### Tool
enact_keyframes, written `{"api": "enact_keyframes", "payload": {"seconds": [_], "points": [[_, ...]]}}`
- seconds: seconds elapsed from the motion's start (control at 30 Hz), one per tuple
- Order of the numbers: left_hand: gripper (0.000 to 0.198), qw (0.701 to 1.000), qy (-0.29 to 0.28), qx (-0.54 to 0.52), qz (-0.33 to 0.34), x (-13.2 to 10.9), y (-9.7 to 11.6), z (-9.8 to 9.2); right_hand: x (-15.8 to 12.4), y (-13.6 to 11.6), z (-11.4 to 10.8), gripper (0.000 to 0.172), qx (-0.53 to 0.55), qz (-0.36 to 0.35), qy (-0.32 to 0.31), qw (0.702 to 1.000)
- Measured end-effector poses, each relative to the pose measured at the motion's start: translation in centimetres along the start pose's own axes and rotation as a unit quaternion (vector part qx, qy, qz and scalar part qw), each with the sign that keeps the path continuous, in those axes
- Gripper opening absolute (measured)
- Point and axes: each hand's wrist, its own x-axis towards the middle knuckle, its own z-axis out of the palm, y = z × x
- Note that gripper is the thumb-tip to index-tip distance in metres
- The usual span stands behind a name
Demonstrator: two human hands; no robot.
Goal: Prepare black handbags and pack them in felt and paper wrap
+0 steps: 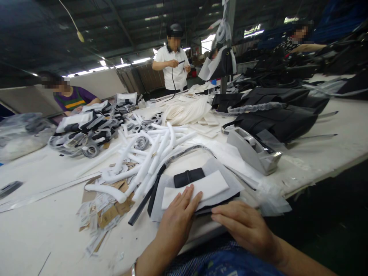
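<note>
In front of me on the table lies a black bag (152, 191), mostly covered by thin white wrapping paper (161, 180), with a strap in clear plastic arching behind it. A strip of white foam (211, 186) lies on the paper. Just behind the foam sits a small black strap piece with a band round it (189, 177). My left hand (179, 211) rests flat on the foam, fingers stretched out. My right hand (241, 220) is at the bag's near right edge, its fingers extended side by side; whether they touch the bag I cannot tell.
White foam tubes (155, 153) and paper tags (107, 214) lie to the left. A grey tape dispenser (250, 149) stands at right before stacked black bags (273, 115). Wrapped straps (89, 130) are heaped farther left. Several co-workers, one in a white shirt (172, 69), are around the table.
</note>
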Motion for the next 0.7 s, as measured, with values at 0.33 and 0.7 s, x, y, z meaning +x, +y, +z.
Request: {"api": "enact_keyframes", "payload": {"seconds": [0.33,0.7], "points": [[0.061,0.999,0.000,-0.034,-0.040,1.1,-0.1,-1.8,-5.3,2.3,-2.5,0.029,-0.149,0.058,-0.055,0.986],[0.053,0.997,-0.018,-0.042,-0.058,1.4,-0.1,-2.2,-4.2,1.2,-6.2,0.032,-0.088,-0.049,-0.090,0.991]]}}
